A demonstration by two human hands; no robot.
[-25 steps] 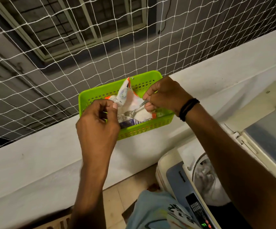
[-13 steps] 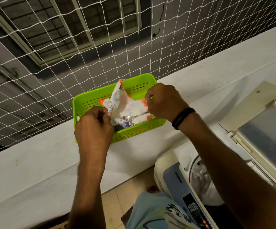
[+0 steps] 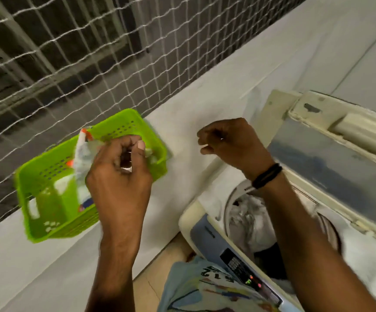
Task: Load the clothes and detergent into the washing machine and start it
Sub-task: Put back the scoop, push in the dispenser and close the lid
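Observation:
A white and orange detergent packet [image 3: 81, 154] stands in a green plastic basket [image 3: 47, 230] on the white ledge. My left hand [image 3: 119, 179] is over the basket's right side, fingers pinched on the packet's top edge. My right hand [image 3: 230, 140] hovers over the ledge between the basket and the washing machine [image 3: 196, 224], fingers curled with nothing visible in them. The machine's lid [image 3: 331, 158] is up, and pale clothes [image 3: 248, 212] lie in the tub under my right forearm. The frame is motion-blurred.
A white rope net [image 3: 70, 52] closes off the space behind the ledge [image 3: 205, 95]. The machine's control panel [image 3: 248, 275] shows small lit indicators at its front edge. A light blue printed shirt [image 3: 196, 289] fills the bottom of the view.
My right hand left the spoon and packet and moved right, out of the basket towards the machine. The view swung right and down. My left hand stays on the packet.

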